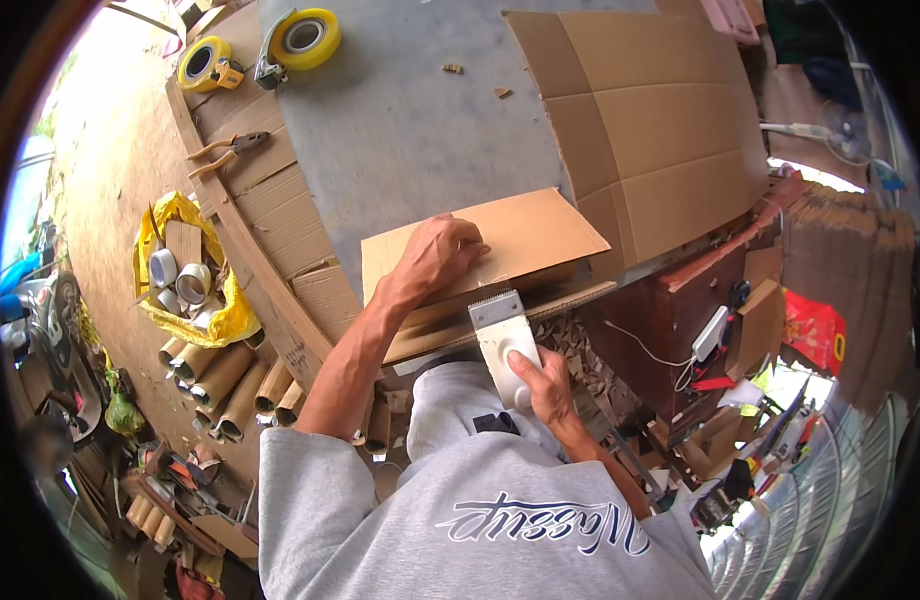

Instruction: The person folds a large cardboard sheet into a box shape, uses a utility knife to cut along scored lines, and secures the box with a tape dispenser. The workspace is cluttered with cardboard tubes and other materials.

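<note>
The folded cardboard piece (545, 230) lies just above the middle of my view, toward 12 o'clock, on the near edge of the counter (410, 130). Its upper panel is flat, brown and smooth, with a second layer jutting out beneath it toward me. The counter's surface is grey, dull and faintly scuffed. At 1 to 2 o'clock a big cardboard sheet (670, 120) lies across it, crossed by straight creases.

My left hand (445, 257) rests on the upper panel with its fingers curled in; I can't tell whether they pinch anything. My right hand (546, 388), at 5 o'clock, is wrapped around a white handheld tool (505, 355), thumb laid over its rounded body. The tool's wide metal head ends in a row of fine teeth close to the cardboard piece; I can't tell if they touch.

At 11 o'clock sits a yellow tape roll (305, 38) on a metal dispenser; at 10, pliers (235, 148) with tan handles. At 9 a crinkled yellow bag (230, 322) holds tape rolls (194, 284), above hollow cardboard tubes (220, 375).
</note>
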Demonstrator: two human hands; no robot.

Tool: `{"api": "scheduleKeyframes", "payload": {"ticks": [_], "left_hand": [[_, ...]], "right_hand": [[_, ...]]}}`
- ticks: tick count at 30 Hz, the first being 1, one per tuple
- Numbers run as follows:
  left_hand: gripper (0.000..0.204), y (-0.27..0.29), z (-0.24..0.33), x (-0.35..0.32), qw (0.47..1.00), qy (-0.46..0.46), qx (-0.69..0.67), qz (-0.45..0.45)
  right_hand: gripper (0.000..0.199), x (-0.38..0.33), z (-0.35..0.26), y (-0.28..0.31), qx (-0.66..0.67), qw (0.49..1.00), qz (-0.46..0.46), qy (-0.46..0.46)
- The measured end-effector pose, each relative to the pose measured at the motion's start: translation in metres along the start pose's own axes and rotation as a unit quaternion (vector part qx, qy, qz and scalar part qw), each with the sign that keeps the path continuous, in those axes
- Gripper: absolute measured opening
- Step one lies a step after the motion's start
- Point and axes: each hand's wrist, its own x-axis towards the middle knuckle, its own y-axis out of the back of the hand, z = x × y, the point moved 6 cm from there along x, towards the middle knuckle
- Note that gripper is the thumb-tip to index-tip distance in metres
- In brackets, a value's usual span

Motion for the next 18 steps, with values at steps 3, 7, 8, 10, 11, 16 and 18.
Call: {"api": "scheduleKeyframes", "payload": {"ticks": [3, 7, 8, 10, 11, 16, 18], "left_hand": [[0.019, -0.003, 0.004, 0.002, 0.997, -0.054, 0.053, -0.007], [0.021, -0.008, 0.007, 0.000, 0.992, -0.076, 0.096, -0.006], [0.021, -0.007, 0.009, -0.001, 0.991, -0.079, 0.106, -0.004], [0.023, 0.007, 0.007, -0.001, 0.991, -0.033, 0.126, 0.039], [0.025, 0.017, 0.004, -0.002, 0.989, -0.010, 0.137, 0.062], [0.031, 0.009, -0.026, -0.003, 0.994, -0.001, 0.112, -0.007], [0.042, 0.010, -0.020, -0.010, 0.997, -0.021, -0.031, -0.060]], "right_hand": [[0.052, 0.000, -0.005, -0.001, -0.007, 1.000, 0.008, -0.003], [0.052, -0.002, -0.011, -0.002, -0.016, 1.000, 0.007, 0.003], [0.052, -0.002, -0.010, -0.002, -0.020, 1.000, 0.006, 0.004], [0.052, -0.001, -0.007, -0.001, -0.028, 1.000, 0.004, 0.005], [0.052, -0.001, -0.005, -0.001, -0.031, 0.999, 0.005, 0.007], [0.052, 0.000, -0.008, -0.001, -0.021, 0.999, 0.009, 0.026], [0.052, 0.003, -0.008, -0.003, -0.018, 1.000, 0.001, 0.026]]}}
